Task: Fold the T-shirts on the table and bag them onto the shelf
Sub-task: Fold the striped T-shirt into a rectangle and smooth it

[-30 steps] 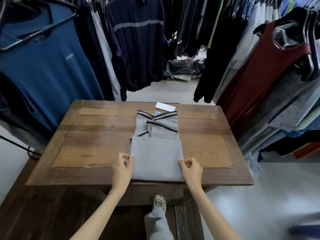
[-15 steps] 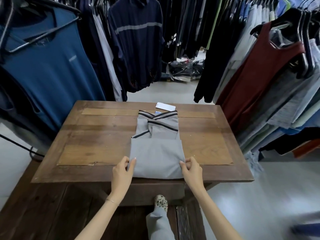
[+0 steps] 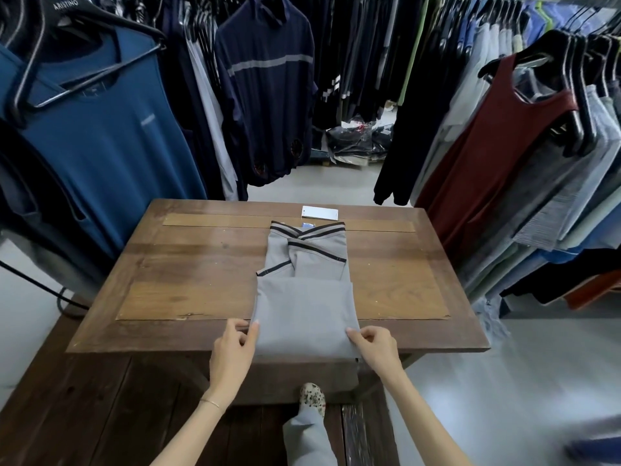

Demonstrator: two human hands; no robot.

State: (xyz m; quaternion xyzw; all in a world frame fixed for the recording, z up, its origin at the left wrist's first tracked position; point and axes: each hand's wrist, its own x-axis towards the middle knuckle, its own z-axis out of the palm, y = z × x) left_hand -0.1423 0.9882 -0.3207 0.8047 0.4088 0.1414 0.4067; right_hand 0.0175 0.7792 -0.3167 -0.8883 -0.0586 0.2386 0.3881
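Observation:
A grey T-shirt (image 3: 304, 307) with dark-striped collar and sleeve trim lies partly folded on the wooden table (image 3: 188, 264), its near fold reaching the table's front edge. A white hang tag (image 3: 319, 212) lies just beyond its collar. My left hand (image 3: 235, 354) pinches the near left corner of the folded shirt. At the near right corner, my right hand (image 3: 373, 348) pinches the fabric too.
Racks of hanging clothes close in on three sides: a blue shirt (image 3: 97, 136) at left, a navy sweater (image 3: 268, 82) behind, a maroon tank top (image 3: 497, 156) at right. Bagged garments (image 3: 356, 142) lie on the floor behind. My foot (image 3: 312, 398) stands under the table's front edge.
Both hands have slid a little toward me along the shirt's sides and now pinch its near corners. The shirt's near fold has shifted slightly toward the table's front edge.

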